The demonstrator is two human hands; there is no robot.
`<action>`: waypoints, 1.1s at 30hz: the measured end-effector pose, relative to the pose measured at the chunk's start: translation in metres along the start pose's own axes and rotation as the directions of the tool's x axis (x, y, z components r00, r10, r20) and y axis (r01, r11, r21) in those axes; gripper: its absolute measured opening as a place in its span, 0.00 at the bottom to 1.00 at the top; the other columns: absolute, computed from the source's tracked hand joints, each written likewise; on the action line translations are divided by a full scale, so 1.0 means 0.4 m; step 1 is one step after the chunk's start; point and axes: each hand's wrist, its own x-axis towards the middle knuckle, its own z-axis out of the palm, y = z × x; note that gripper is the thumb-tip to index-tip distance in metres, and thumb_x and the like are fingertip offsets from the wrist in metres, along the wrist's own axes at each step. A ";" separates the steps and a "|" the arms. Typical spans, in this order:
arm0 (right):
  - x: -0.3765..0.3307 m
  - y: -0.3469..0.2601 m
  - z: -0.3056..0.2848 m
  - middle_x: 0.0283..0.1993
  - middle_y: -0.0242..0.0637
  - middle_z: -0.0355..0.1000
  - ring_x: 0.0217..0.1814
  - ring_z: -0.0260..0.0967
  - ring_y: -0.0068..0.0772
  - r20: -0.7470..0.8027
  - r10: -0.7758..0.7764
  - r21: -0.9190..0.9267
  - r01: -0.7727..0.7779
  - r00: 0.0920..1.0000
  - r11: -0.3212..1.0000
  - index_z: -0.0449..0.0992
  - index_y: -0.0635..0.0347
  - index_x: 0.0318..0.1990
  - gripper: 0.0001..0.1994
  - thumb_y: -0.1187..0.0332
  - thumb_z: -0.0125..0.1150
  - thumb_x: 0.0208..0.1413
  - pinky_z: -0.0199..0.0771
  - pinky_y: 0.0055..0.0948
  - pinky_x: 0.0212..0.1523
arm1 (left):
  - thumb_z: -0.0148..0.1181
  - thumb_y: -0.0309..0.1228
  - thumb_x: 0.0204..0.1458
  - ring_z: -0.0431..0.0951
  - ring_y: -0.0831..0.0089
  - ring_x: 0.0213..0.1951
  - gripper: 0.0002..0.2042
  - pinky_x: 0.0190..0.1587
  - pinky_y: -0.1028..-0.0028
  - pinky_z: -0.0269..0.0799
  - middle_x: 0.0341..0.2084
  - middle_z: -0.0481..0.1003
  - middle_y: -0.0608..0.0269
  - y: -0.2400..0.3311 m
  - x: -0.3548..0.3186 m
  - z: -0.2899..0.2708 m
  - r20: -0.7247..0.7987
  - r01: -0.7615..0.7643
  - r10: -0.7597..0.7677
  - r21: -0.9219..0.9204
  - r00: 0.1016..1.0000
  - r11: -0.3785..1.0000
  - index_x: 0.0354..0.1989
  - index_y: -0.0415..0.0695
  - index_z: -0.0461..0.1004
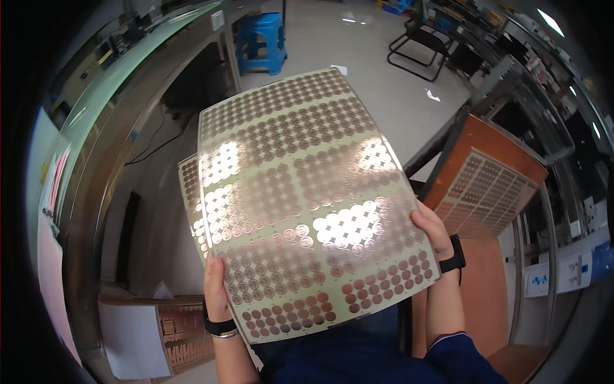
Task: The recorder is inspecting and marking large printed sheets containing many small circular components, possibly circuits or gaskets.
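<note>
Leftmost, a long desk (96, 128) runs along the wall. Nearer, the left hand (216, 288) has its grip clamped on the lower left edge of a large thin panel (300, 198) covered in copper circles, held up in front of the person's chest; a second sheet (189, 192) peeks out behind it. The right hand (435, 230) pinches the right edge. The panel looks light, flexible and easily smudged, so edge holds suit it. Further right, a similar sheet lies on an orange board (505, 160).
</note>
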 end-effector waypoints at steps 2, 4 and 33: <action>0.002 0.004 0.002 0.64 0.45 0.63 0.63 0.64 0.32 -0.031 -0.002 -0.011 0.002 1.000 1.000 0.53 0.71 0.67 0.30 0.69 0.54 0.61 0.62 0.31 0.63 | 0.45 0.33 0.66 0.74 0.72 0.51 0.21 0.54 0.71 0.69 0.55 0.70 0.56 -0.005 0.001 -0.018 -0.014 -0.005 0.005 0.019 1.000 1.000 0.64 0.37 0.59; 0.007 0.011 0.000 0.63 0.44 0.64 0.62 0.65 0.31 -0.001 0.013 -0.038 -0.013 1.000 0.999 0.54 0.71 0.67 0.30 0.68 0.55 0.61 0.64 0.30 0.61 | 0.44 0.34 0.66 0.75 0.73 0.50 0.19 0.52 0.71 0.71 0.53 0.71 0.57 -0.009 0.001 -0.023 -0.038 -0.001 0.002 0.023 0.999 1.000 0.62 0.38 0.61; 0.042 0.109 -0.174 0.59 0.41 0.69 0.59 0.68 0.36 0.082 -0.400 0.517 0.305 0.913 0.800 0.66 0.62 0.58 0.16 0.64 0.45 0.67 0.69 0.38 0.58 | 0.50 0.36 0.64 0.73 0.67 0.52 0.17 0.56 0.62 0.69 0.52 0.72 0.61 -0.010 -0.041 0.091 0.007 0.011 -0.010 -0.270 1.000 0.963 0.58 0.43 0.65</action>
